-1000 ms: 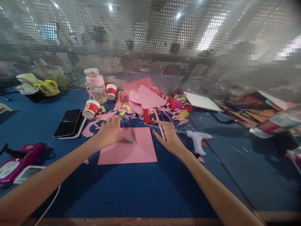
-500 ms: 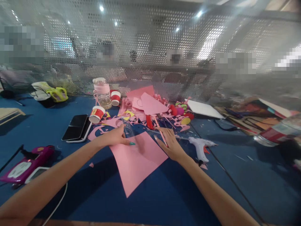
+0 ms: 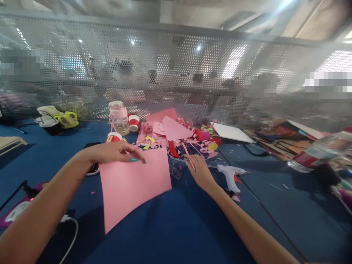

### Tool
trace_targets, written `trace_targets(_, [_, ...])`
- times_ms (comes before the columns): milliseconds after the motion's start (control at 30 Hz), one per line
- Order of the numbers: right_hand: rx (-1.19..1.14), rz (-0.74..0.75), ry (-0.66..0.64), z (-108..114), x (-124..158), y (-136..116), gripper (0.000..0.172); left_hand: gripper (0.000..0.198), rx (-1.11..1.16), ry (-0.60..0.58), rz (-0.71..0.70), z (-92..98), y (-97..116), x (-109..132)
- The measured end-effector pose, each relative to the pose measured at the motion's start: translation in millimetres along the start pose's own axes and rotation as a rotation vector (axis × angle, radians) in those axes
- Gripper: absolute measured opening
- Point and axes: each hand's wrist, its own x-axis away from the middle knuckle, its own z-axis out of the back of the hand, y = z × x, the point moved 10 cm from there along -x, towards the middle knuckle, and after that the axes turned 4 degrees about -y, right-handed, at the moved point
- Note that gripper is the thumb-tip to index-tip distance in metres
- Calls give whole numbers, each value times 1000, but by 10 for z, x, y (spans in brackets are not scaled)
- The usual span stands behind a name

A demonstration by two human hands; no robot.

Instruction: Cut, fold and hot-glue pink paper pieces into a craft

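Left hand point(image 3: 115, 152): raised over the table, thumb and fingertips pinched on the top edge of a pink paper sheet point(image 3: 132, 183).
Right hand point(image 3: 200, 172): palm down on the blue table point(image 3: 178, 227), fingers loosely closed on a pink pencil point(image 3: 189, 160) that points away toward the scrap pile.
Pink paper sheet: held off the table by its upper edge alone. It hangs tilted toward the camera, its lower corner free above the table, left of the right hand and not touching it.
Step in hand: by the look of it, the sheet is being lifted and turned with one hand while the other waits with the pencil.
What a further move calls for: a firm pinch, since the sheet is limp and held at one edge only. There is bare table in front of the right hand where it could lie flat.
White cable point(image 3: 68, 234): at the lower left, under the left forearm.
Paper cup point(image 3: 114, 136): red and white, just behind the left hand.
Pink offcuts point(image 3: 170, 128): heaped behind both hands.
Clear plastic piece point(image 3: 176, 170): between sheet and right hand; what it is cannot be told.
Glue gun point(image 3: 229, 174): white, just right of the right hand.
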Motion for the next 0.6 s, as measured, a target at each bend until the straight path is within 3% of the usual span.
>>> trace_targets(133, [27,12,-37,97,-4,-39,44,35,195,266,-154,255,15,-34])
trace_targets(233, [18,-127,-1,246,-74,160,37,43,217,364,-230,295,49,-61])
trace_targets(400, [142,-371,10,265,-342,649,33,42,181,323,-228,214,50,-97])
trace_targets(600, [183,-458,-273,-148,-705,852,34,40,193,296,-274,203,61,-94])
